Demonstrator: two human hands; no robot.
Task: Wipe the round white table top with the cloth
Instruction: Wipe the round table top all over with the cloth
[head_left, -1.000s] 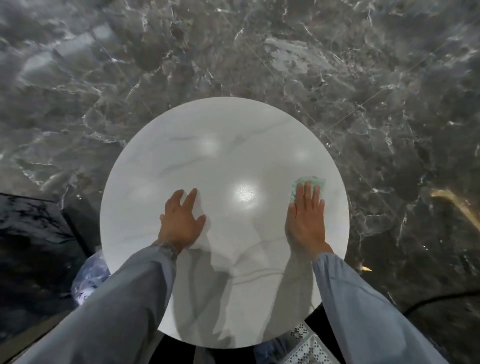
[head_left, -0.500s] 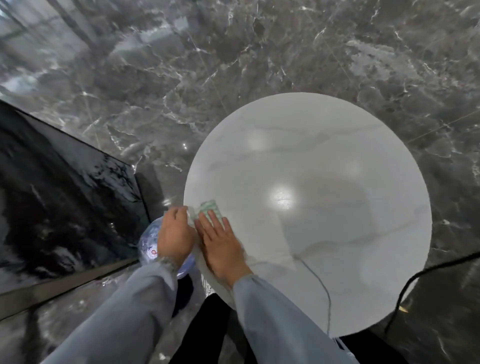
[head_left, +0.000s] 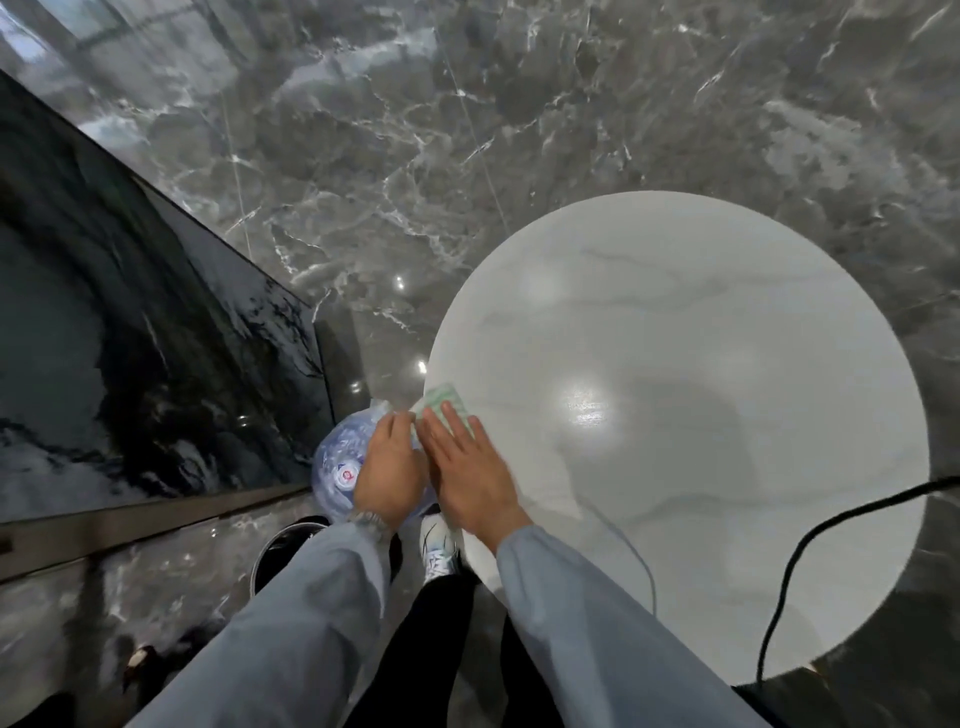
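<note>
The right hand (head_left: 467, 478) lays straight fingers flat on the green cloth (head_left: 444, 403), at the tabletop's (head_left: 701, 389) left rim. Just left of them, the left hand's (head_left: 389, 465) fingers curl downward; their grip cannot be told.

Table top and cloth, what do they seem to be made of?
Table top: probably polished marble or a marble-look slab, white with faint grey veins; sharp lamp reflections point to a hard, glossy finish. Cloth: thin, pale green, soft fabric or paper-like wipe, pressed flat under the right hand; its weave is too small to tell.
</note>
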